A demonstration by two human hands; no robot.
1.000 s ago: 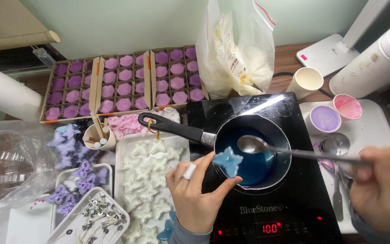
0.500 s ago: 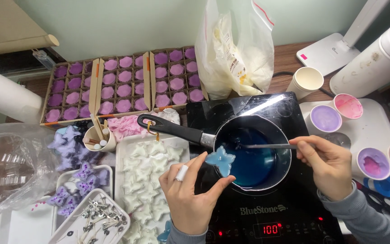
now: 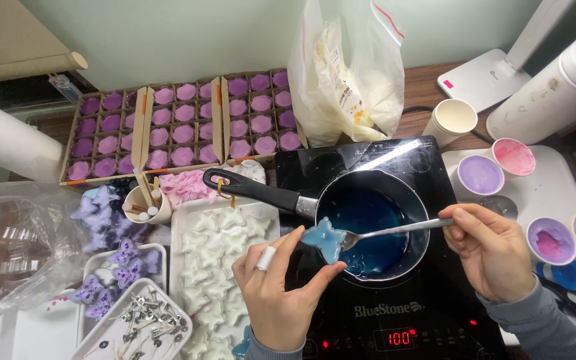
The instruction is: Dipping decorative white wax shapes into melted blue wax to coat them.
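Head view: left hand (image 3: 276, 297) pinches a blue butterfly piece (image 3: 325, 241) over the saucepan (image 3: 371, 227) rim at 8 o'clock. Right hand (image 3: 491, 250), fingers closed on a spoon (image 3: 395, 230), touches its bowl to the piece. White butterflies (image 3: 218, 267) lie at 9 o'clock.
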